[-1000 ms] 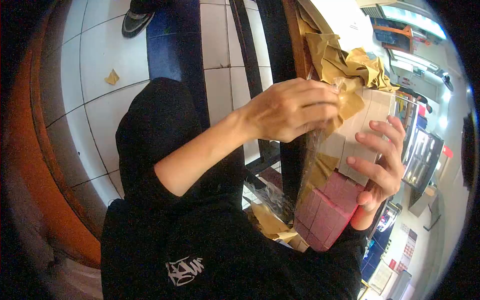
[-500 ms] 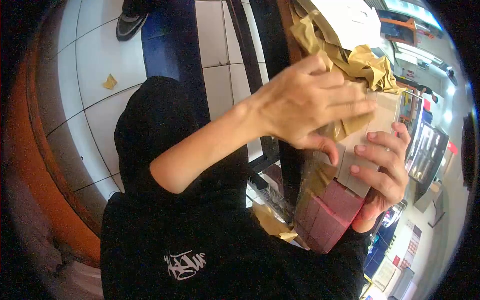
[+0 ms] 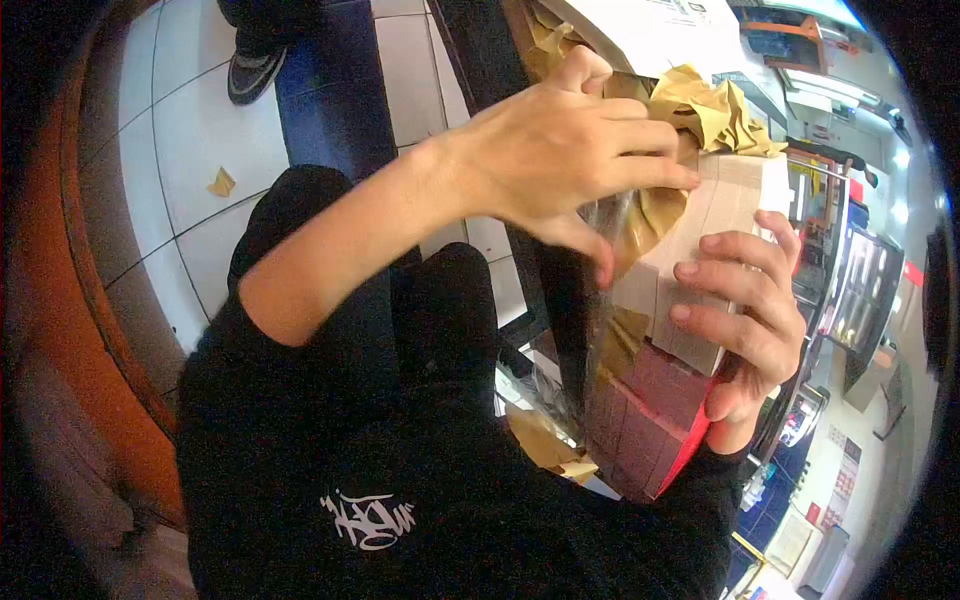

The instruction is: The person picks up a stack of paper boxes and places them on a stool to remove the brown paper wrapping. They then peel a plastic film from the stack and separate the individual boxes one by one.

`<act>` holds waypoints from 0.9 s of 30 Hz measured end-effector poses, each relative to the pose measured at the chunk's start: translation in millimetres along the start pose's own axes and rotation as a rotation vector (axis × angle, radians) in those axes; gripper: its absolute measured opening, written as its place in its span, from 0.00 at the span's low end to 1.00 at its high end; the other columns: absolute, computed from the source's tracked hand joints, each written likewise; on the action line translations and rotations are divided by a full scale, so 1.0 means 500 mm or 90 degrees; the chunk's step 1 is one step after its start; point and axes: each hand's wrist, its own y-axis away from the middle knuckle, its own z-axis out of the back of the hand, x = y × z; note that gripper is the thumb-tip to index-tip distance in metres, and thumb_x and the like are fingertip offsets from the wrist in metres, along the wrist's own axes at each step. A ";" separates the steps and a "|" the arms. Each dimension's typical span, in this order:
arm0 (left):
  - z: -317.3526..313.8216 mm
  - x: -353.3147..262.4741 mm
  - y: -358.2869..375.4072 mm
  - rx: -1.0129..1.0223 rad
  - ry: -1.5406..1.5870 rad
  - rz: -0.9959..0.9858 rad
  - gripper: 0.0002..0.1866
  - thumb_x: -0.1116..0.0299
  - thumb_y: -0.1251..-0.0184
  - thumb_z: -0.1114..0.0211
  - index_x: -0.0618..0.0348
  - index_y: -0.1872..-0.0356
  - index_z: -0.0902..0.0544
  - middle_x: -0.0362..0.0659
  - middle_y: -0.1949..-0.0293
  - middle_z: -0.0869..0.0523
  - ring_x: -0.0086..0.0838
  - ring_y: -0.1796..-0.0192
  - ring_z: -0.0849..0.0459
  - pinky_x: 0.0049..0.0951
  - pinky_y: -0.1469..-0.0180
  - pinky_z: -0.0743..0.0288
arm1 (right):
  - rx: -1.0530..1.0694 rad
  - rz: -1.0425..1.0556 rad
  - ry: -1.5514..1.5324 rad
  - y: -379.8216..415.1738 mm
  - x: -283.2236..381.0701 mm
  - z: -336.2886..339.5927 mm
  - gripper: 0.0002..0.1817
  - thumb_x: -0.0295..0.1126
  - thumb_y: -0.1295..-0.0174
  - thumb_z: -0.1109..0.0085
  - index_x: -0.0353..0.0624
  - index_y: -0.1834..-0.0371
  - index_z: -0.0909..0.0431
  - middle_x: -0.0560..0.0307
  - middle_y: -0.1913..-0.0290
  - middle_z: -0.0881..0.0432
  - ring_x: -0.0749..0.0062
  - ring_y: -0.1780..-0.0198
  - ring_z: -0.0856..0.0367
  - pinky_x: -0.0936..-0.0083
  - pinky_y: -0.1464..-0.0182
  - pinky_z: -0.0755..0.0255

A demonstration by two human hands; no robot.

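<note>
My left hand [image 3: 565, 150] comes in from the left with its fingers curled over shiny brown packing tape [image 3: 660, 215]. Its thumb lies beside a strip of clear film at the bundle's edge. My right hand [image 3: 750, 310] wraps round the other side of a bundle of pale beige boxes [image 3: 690, 315], fingers bent over the top. Below these sits a dark red box [image 3: 650, 410], part of the same bundle. Crumpled tape [image 3: 715, 110] bunches at the bundle's far end. My left palm hides part of the wrapping.
A white package [image 3: 660, 35] lies beyond the bundle. Torn brown wrapping [image 3: 540, 440] is near my lap, and a scrap [image 3: 222, 182] lies on the tiled floor. A shoe [image 3: 255, 75] shows at upper left. Shelves and equipment stand at right.
My left hand has shifted left and slightly up. The bundle and my right hand sit a little farther left in view, with the grip on the boxes kept.
</note>
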 end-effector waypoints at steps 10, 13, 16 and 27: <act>0.024 0.044 -0.027 0.038 -0.077 -0.244 0.09 0.62 0.44 0.38 0.41 0.61 0.20 0.30 0.56 0.21 0.21 0.56 0.24 0.40 0.49 0.43 | -0.012 0.020 -0.003 0.000 -0.003 -0.005 0.37 0.72 0.43 0.57 0.48 0.66 0.15 0.54 0.57 0.14 0.55 0.52 0.19 0.49 0.36 0.45; 0.048 0.032 -0.037 0.181 -0.133 -0.276 0.08 0.67 0.42 0.42 0.43 0.61 0.20 0.31 0.57 0.20 0.21 0.56 0.23 0.38 0.48 0.43 | -0.017 0.020 -0.008 0.002 -0.005 -0.006 0.37 0.72 0.43 0.57 0.48 0.66 0.15 0.54 0.57 0.14 0.54 0.51 0.19 0.49 0.36 0.45; 0.040 0.040 -0.015 0.154 -0.100 -0.235 0.10 0.67 0.43 0.40 0.42 0.60 0.20 0.31 0.59 0.21 0.21 0.56 0.23 0.37 0.48 0.43 | -0.029 0.025 -0.010 0.004 -0.007 -0.009 0.37 0.72 0.43 0.57 0.48 0.66 0.14 0.53 0.57 0.14 0.53 0.51 0.19 0.49 0.36 0.45; 0.007 0.003 0.042 0.028 -0.040 -0.163 0.07 0.65 0.41 0.42 0.41 0.64 0.18 0.27 0.57 0.18 0.18 0.62 0.23 0.36 0.52 0.41 | -0.004 0.014 0.016 0.001 -0.004 0.000 0.38 0.72 0.43 0.58 0.47 0.66 0.15 0.53 0.59 0.14 0.53 0.53 0.19 0.48 0.36 0.45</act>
